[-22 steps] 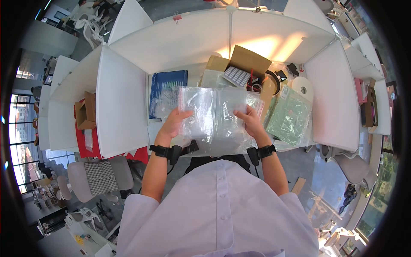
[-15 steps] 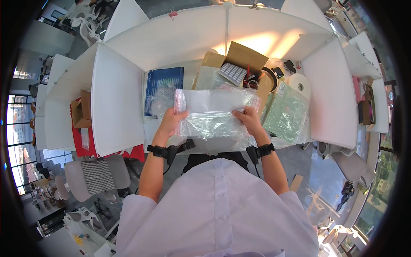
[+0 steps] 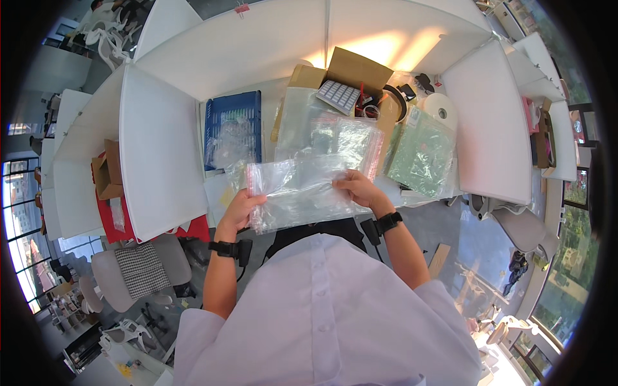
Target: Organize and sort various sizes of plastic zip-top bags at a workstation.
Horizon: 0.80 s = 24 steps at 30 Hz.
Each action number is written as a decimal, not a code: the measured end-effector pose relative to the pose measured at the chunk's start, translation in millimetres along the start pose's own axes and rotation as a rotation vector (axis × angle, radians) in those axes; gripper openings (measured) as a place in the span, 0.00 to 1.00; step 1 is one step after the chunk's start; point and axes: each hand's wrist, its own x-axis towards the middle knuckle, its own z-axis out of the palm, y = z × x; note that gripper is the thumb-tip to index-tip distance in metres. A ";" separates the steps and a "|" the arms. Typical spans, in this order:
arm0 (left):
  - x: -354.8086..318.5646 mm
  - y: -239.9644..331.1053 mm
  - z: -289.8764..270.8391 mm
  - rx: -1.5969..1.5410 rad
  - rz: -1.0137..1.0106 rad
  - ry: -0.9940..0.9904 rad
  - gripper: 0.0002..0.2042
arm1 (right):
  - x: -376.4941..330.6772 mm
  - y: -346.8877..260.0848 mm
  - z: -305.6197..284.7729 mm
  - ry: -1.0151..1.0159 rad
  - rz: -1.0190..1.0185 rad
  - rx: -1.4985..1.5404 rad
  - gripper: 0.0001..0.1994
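Note:
A clear plastic zip bag (image 3: 290,193), with a red stripe along its left end, is stretched flat between my hands above the desk's near edge. My left hand (image 3: 243,209) is closed on its left end, thumb on top. My right hand (image 3: 358,189) pinches the bag towards its right side. Just beyond lies another clear zip bag (image 3: 341,136), its red-striped edge at the right; the held bag partly overlaps it in view. Black bands with small boxes circle both my wrists.
A blue tray (image 3: 256,122) with crumpled clear plastic stands at the left. Behind the bags, an open cardboard box (image 3: 358,67) holds a white keypad (image 3: 338,96) and cables. To the right are a white roll (image 3: 439,110) and a green sheet in plastic (image 3: 421,151). White partitions (image 3: 161,154) enclose the desk.
Both hands have come nearer my body with one bag. Another zip bag, earlier among those between my hands, now lies beyond them on the desk things. The view has shifted slightly.

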 end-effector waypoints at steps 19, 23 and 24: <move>-54.7 32.0 -137.8 0.104 0.259 0.396 0.13 | 46.9 78.9 114.0 0.262 0.174 -0.293 0.28; -53.9 29.5 -141.6 0.068 0.247 0.360 0.13 | 60.0 68.9 126.3 0.377 0.178 -0.133 0.24; -53.4 29.7 -142.1 0.071 0.251 0.355 0.13 | 61.8 64.6 128.3 0.377 0.216 -0.078 0.21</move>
